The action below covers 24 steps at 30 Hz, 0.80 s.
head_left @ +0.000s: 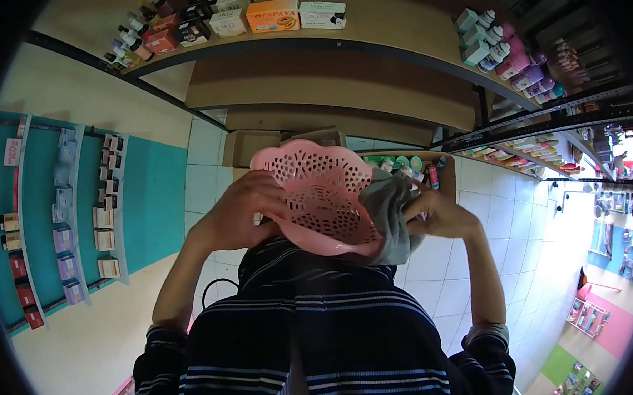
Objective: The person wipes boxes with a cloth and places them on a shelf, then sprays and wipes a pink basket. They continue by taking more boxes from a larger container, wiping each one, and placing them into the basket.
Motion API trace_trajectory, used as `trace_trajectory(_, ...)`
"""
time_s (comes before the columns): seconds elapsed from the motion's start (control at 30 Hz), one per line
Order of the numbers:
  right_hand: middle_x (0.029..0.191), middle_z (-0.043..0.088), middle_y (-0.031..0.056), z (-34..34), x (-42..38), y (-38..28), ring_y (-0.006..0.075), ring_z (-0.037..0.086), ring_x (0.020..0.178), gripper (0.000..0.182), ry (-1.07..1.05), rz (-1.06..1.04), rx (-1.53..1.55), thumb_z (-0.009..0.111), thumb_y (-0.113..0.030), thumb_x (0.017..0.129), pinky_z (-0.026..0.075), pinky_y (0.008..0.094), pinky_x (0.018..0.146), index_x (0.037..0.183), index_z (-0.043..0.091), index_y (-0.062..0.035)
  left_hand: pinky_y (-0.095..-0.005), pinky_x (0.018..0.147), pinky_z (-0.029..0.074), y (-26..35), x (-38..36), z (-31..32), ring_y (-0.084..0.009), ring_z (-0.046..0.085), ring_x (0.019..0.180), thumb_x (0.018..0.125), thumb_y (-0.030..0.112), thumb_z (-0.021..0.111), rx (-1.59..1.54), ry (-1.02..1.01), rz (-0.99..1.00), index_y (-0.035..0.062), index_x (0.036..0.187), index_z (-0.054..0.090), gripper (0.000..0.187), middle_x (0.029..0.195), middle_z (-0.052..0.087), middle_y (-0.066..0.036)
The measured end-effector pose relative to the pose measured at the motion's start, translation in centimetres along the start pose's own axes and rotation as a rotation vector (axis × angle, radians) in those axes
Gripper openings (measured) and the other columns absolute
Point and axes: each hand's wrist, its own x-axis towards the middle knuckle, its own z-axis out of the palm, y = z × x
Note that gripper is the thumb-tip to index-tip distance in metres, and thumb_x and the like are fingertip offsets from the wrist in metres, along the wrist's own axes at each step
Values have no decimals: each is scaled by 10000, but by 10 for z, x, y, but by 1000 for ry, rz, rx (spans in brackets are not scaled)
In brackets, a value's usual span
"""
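Observation:
A pink plastic basket (323,201) with a wavy rim and a pattern of holes is held up in front of my body, its inside facing me. My left hand (255,205) grips its left rim, fingers curled over the edge. On the right side, my right hand (434,212) is closed on a grey cloth (391,212), which is draped over the basket's right rim. Part of the cloth lies against the inside wall. Nothing else shows inside the basket.
Ahead stand wooden shelves (337,80) bearing soap boxes (272,16) and bottles (488,42). Below, a cardboard box (446,177) holds several bottles beside another carton (251,145). A teal wall display (151,210) is at left; white floor tiles (471,256) extend right.

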Motion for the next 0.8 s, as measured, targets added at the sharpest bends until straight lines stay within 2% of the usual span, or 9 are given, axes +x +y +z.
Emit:
trace_trajectory(0.1, 715, 606, 105, 25, 14, -4, 162, 543, 623, 166, -31, -142, 284, 649, -107, 695, 417, 290, 578, 823, 637, -2, -374, 873, 374, 25, 6, -6, -205, 558, 811, 584, 73, 642, -9, -99, -61, 94, 758, 629, 176, 752, 594, -25)
trace_trajectory(0.17, 632, 555, 110, 36, 25, -20, 183, 525, 605, 116, 27, -303, -31, 660, -78, 662, 418, 294, 610, 682, 587, 10, -394, 903, 369, 41, 11, 9, -199, 563, 823, 586, 76, 653, -27, -127, -47, 90, 776, 632, 192, 767, 599, -15)
trace_trajectory(0.2, 637, 551, 109, 39, 26, -35, 206, 532, 645, 124, 51, -224, -35, 664, -84, 656, 417, 304, 621, 642, 572, -2, -388, 895, 372, 43, 12, 23, -191, 564, 824, 600, 94, 653, 14, -126, -15, 96, 796, 630, 197, 772, 595, -10)
trace_trajectory(0.33, 670, 576, 93, 32, 14, -16, 183, 532, 657, 85, 109, -326, -170, 671, -57, 649, 410, 292, 596, 677, 606, -10, -352, 847, 384, 32, 5, 34, -167, 561, 809, 635, 94, 618, 75, -74, 57, 126, 836, 633, 204, 761, 570, -3)
trace_trajectory(0.4, 699, 598, 69, 18, 1, -2, 160, 532, 660, 104, 80, -80, 94, 679, -23, 637, 412, 303, 628, 735, 642, -22, -341, 831, 384, 29, 5, 33, -166, 557, 801, 651, 83, 585, 77, -44, 72, 135, 851, 631, 211, 752, 553, -9)
trace_trajectory(0.5, 744, 619, 59, -4, -6, 12, 147, 544, 681, 161, 57, 146, 27, 685, -6, 631, 414, 324, 754, 787, 658, -33, -343, 840, 384, 24, 8, 29, -164, 559, 802, 664, 91, 591, 56, -36, 84, 139, 854, 644, 203, 758, 570, -5)
trace_trajectory(0.53, 666, 599, 73, -3, -4, 25, 153, 580, 651, 132, 117, 95, -46, 673, -37, 651, 455, 276, 667, 773, 628, -17, -345, 858, 376, 21, 6, 26, -171, 560, 820, 661, 85, 596, 12, -34, 49, 135, 850, 648, 202, 784, 587, -4)
trace_trajectory(0.7, 666, 598, 82, 7, 10, 12, 141, 573, 628, 130, 70, -5, -178, 630, -15, 639, 462, 244, 740, 769, 629, -20, -364, 923, 338, 3, -5, 7, -192, 559, 879, 642, 42, 591, -117, -60, -93, 132, 832, 656, 221, 871, 623, -3)
trace_trajectory(0.8, 703, 616, 108, 20, 17, -11, 198, 581, 640, 183, 29, -140, 168, 641, -54, 624, 461, 277, 689, 799, 638, 1, -383, 946, 320, 12, -6, -3, -201, 557, 909, 627, 3, 563, -18, -104, -123, 143, 869, 647, 292, 921, 626, -2)
